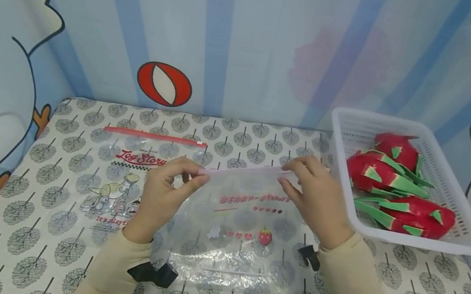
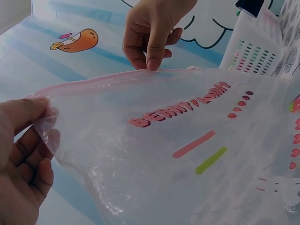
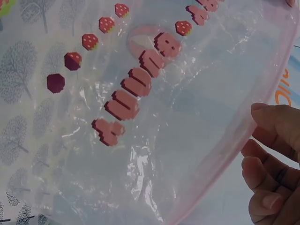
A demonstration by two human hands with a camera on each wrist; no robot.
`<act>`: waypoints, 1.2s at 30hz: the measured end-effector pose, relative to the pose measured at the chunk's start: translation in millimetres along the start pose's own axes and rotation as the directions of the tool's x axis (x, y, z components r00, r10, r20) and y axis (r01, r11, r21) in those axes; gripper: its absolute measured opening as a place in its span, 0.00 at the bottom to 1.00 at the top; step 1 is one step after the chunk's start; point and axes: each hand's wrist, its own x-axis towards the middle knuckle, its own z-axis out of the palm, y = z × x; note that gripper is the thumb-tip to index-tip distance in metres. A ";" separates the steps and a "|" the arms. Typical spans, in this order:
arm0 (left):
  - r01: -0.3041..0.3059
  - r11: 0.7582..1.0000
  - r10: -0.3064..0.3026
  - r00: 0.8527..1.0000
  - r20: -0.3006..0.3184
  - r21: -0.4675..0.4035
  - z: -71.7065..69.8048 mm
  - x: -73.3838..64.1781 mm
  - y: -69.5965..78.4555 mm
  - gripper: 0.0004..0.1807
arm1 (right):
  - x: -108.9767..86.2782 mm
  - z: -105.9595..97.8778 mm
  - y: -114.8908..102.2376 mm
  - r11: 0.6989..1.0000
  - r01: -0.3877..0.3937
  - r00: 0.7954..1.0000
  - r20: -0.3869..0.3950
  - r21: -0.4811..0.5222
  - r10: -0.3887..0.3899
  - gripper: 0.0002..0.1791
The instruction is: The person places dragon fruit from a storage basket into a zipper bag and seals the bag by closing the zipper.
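Clear bag by its pink rim, held only by the fingertips.
From where I stand, the bag (image 1: 240, 253) is in front of the person, mouth lifted off the worktop (image 1: 42, 252), between a red-topped bag (image 1: 115, 183) and the white basket (image 1: 417, 241) of dragon fruit (image 1: 393, 177). The left hand (image 1: 166, 192) pinches one corner of the pink rim (image 1: 245, 171); the right hand (image 1: 317, 195) pinches it farther along. The thin plastic looks slick, so a hard tug could slip those narrow grips. Uneven pulling might skew the rim, and a rightward swing of the elbow could jog the basket.
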 end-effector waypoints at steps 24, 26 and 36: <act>-0.286 0.923 0.207 0.934 0.292 0.259 -9.8 33.6 12.7 0.12 | -5.4 2.4 2.2 0.996 0.036 0.999 0.034 0.086 -0.039 0.08; -0.305 0.914 0.207 0.918 0.337 0.268 -9.6 38.2 15.4 0.09 | -5.4 2.1 2.2 0.995 0.042 0.998 0.039 0.090 -0.046 0.08; -0.332 0.880 0.148 0.871 0.469 0.339 -10.0 49.2 21.2 0.07 | -6.6 -0.6 2.9 0.989 0.090 0.995 0.039 0.119 -0.096 0.10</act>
